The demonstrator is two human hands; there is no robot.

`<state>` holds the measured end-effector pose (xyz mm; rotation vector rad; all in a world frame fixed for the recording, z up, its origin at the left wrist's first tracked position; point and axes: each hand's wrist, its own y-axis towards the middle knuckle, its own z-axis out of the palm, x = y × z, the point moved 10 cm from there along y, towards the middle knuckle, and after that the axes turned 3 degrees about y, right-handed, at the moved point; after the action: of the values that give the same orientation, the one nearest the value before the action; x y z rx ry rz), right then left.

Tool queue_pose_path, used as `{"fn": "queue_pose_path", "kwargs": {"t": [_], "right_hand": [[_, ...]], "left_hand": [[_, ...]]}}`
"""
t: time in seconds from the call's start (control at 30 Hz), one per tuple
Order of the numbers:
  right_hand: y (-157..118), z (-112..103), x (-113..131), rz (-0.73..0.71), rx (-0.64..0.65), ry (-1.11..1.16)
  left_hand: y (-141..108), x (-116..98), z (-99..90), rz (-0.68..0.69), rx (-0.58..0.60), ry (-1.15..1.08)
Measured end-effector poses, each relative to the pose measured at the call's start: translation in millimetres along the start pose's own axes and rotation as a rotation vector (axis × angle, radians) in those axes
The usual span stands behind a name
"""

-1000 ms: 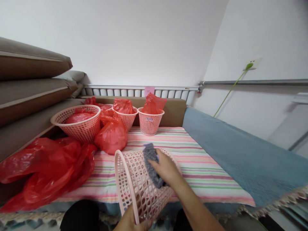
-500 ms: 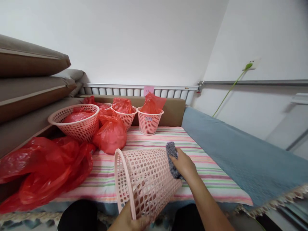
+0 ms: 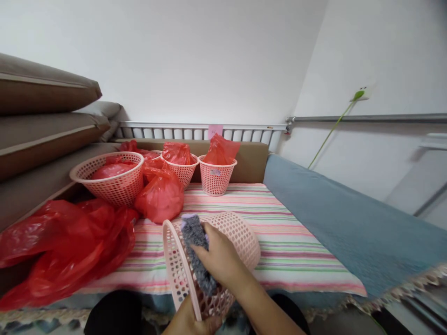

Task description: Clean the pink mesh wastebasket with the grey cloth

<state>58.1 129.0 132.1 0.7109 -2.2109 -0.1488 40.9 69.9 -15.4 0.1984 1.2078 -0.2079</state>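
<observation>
A pink perforated plastic basket (image 3: 240, 237) lies tipped on its side at the near edge of the striped cloth (image 3: 300, 246), its mouth facing left. My left hand (image 3: 195, 318) grips its rim from below, thumb outside and fingers partly hidden inside. A fuzzy grey cleaning cloth (image 3: 197, 253) is held under my right hand (image 3: 221, 256), pressed to the basket's outer side close to the rim.
Several pink baskets holding red plastic bags stand at the back, among them one basket (image 3: 215, 179) with a label. A filled red bag (image 3: 160, 197) and a heap of red plastic (image 3: 70, 246) lie left. Cushions (image 3: 45, 135) are stacked far left; a blue-covered side (image 3: 349, 214) rises right.
My right hand has moved the grey cloth left along the basket, from its base end to near the rim. The basket has shifted slightly; my left hand still grips the rim.
</observation>
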Motion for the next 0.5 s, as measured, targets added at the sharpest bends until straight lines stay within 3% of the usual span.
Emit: {"fn": "queue_pose_path", "kwargs": {"t": [0.17,0.37,0.43,0.5], "right_hand": [[18.6,-27.8,-72.2,0.142,-0.062,-0.059],[18.6,-77.5,-185.4,0.514,-0.125,-0.298],[12.1,-89.5,-206.6,0.600,-0.136,-0.351],[7.2,-94.9,-210.9,0.625,-0.148,-0.384]], "left_hand": [[2.0,-7.6,7.3,0.063,0.085,0.021],[-0.5,-0.9,10.6,0.082,0.203,-0.048],[-1.0,-1.9,11.5,0.090,0.220,-0.043],[-0.7,-4.1,10.9,0.097,0.212,-0.030]]}}
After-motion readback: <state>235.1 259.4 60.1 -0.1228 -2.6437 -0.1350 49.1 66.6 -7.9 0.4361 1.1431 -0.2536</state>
